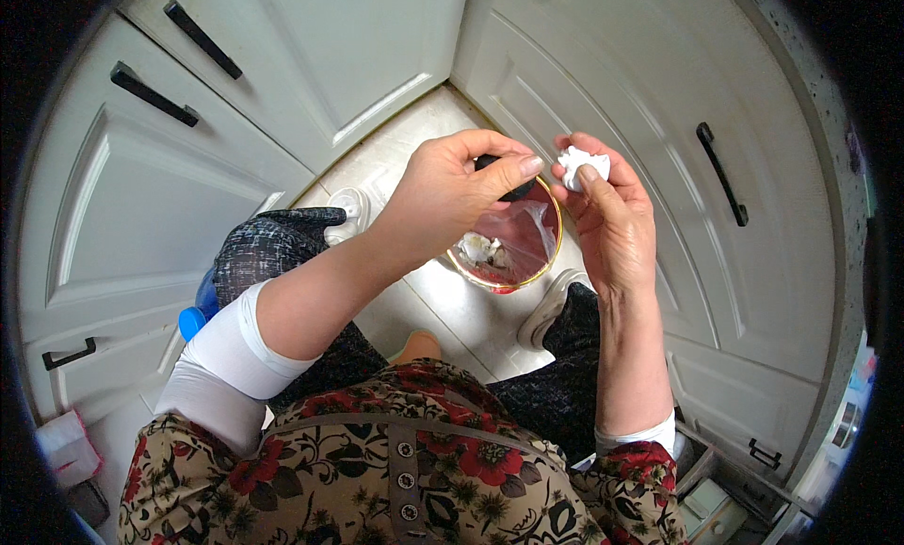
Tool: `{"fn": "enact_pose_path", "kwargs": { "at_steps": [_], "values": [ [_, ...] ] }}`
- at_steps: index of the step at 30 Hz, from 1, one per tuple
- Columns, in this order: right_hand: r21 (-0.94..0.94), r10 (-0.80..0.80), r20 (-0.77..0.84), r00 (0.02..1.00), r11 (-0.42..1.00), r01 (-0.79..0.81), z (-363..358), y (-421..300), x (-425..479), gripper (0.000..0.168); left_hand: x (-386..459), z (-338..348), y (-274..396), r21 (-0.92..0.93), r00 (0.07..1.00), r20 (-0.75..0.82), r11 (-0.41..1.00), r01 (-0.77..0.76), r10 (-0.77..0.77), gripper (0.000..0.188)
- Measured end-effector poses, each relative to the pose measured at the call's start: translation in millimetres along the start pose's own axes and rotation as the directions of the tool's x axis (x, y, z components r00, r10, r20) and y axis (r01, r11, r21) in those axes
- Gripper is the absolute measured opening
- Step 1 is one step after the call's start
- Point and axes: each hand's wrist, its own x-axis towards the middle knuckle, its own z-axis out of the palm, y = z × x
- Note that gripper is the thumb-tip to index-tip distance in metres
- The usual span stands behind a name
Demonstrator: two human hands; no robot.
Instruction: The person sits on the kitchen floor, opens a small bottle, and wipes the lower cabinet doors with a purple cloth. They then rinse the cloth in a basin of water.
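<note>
My left hand (459, 192) holds a small black object (521, 191), mostly hidden behind the thumb and fingers; what it is I cannot tell. In my right hand (614, 206) a crumpled piece of white tissue or cloth (583, 167) is pinched between thumb and fingertips. The two hands are close together but apart, above a round bin (557, 245) with a gold-coloured rim and reddish inside. Clear plastic film (533, 224) lies against its inner wall. Crumpled whitish waste (479, 247) with dark bits rests at the bottom.
White cabinet doors (381, 44) with black handles meet in a corner beyond the bin. My shoes (554, 308) stand on the tiled floor (438, 312) on either side of it. A blue-capped container (192, 323) is beside my left leg. An open drawer (713, 502) is at lower right.
</note>
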Motion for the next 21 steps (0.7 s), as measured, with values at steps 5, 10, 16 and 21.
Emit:
{"fn": "enact_pose_path", "kwargs": {
  "at_steps": [5, 10, 16, 21],
  "values": [
    [-0.355, -0.242, 0.013, 0.970, 0.906, 0.231, -0.8, 2.1, -1.6, 0.033, -2.3, 5.7, -0.5, 0.050, 0.999, 0.017, 0.998, -0.032, 0.031, 0.033],
    [-0.508, -0.404, 0.082, 0.911, 0.770, 0.387, 5.5, -0.8, -3.5, 0.029, -2.4, 5.0, 2.6, -0.071, 0.998, 0.028, 0.996, 0.051, -0.050, 0.054],
    [-0.649, -0.504, 0.243, 0.829, 0.550, 0.525, 10.8, 4.0, -3.3, 0.029, -3.4, 2.6, -1.3, -0.051, 1.000, 0.023, 0.999, 0.017, -0.016, 0.061],
    [-0.666, -0.518, 0.440, 0.734, 0.360, 0.653, 6.2, 7.3, -1.2, 0.027, -2.0, 0.6, 1.2, -0.023, 0.999, -0.004, 0.999, 0.044, -0.044, 0.061]
  ]
}}
